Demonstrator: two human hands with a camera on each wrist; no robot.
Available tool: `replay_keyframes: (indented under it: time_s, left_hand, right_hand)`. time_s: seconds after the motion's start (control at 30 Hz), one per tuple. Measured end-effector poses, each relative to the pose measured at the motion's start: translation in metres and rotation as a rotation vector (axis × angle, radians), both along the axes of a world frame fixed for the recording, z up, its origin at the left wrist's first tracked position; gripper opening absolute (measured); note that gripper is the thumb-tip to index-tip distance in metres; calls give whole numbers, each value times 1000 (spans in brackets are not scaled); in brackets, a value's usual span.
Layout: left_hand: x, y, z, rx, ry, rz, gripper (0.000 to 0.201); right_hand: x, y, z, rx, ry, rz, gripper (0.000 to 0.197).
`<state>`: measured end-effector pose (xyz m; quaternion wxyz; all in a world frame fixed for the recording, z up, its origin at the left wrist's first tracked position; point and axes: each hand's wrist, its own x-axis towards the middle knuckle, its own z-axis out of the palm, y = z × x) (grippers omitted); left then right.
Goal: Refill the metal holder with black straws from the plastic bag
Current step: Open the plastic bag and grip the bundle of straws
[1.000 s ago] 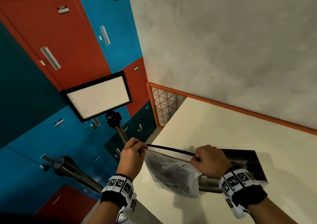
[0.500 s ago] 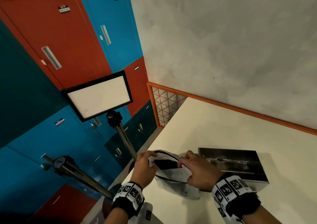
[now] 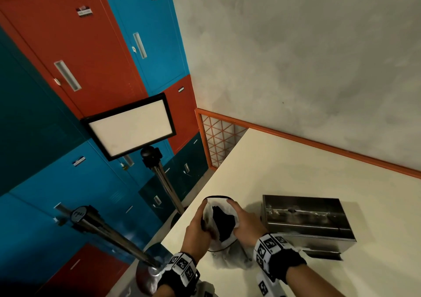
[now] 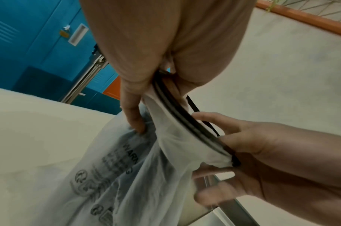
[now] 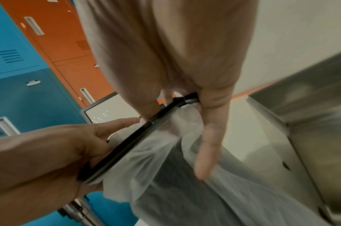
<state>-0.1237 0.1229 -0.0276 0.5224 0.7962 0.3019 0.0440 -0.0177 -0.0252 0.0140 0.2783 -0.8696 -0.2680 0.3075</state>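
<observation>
Here, nearest the camera, both hands hold the mouth of the plastic bag point(image 3: 224, 239) open at about 6 o'clock in the head view. The left hand point(image 3: 197, 229) grips the left side of the bag's black-edged rim, its thumb inside the opening and its fingers point(image 4: 134, 120) pressing the film from outside. The right hand point(image 3: 245, 225) grips the opposite side of the rim, with its thumb and fingers curled over the black edge point(image 5: 127, 142). Between the two hands the opening gapes, and a dark bundle of black straws point(image 3: 224, 222) shows inside it. The bag is translucent white with printed warning text and symbols point(image 4: 115, 166) on its side, and its lower part rests crumpled on the cream bench point(image 3: 296, 171).

Just beside the right hand, at about 4 o'clock, the metal holder point(image 3: 305, 219) stands on the bench, a rectangular steel box with a dull reflective top; the bag's film lies close against its near wall in the right wrist view.

Farther off, past the bench edge at 9 o'clock, a metal stand pole point(image 3: 166, 183) carries a black-framed white panel point(image 3: 129, 126). Behind it rise red, blue and dark teal lockers point(image 3: 91, 46). At 12 to 2 o'clock a grey wall point(image 3: 296, 57) meets the bench along an orange trim point(image 3: 319, 142).
</observation>
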Motion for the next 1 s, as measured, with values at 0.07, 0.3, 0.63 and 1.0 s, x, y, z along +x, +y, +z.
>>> replay_keyframes:
  time_s: [0.07,0.3,0.63,1.0]
  left_hand:
    - [1,-4,1,-69,1,21,86]
    - [3,-15,23,-127,-183,120,91]
    - [-11,-1,2,60,120,-62,84]
    - [7,-16,11,-180,23,-4,48]
  right_hand:
    - [-6,-1,-2,43,35,-41,83]
    - [2,-8,-2,331,79,-171,67]
    - [-15,-20,-21,78,1,-44,68]
    - [-8,5,-19,155,70,-144,56]
